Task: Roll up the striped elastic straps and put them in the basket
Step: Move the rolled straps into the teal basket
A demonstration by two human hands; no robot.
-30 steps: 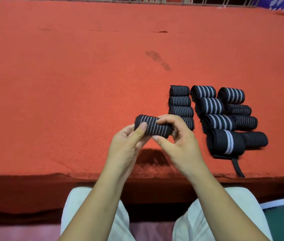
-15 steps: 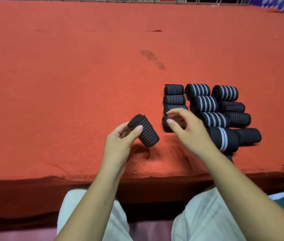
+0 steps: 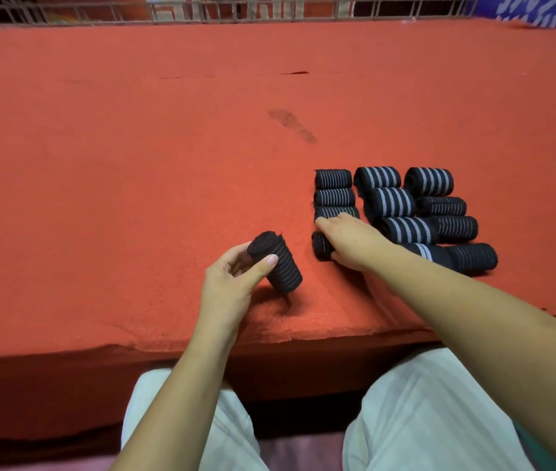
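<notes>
Presently left hand grips rolled strap; right hand clasps table roll; blue banner lettering unreadable.

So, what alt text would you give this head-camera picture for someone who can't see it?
Seen from above, a person's left hand holds a rolled strap over a red table, while the right hand grips the nearest roll in the leftmost of three columns of black striped rolls.
</notes>
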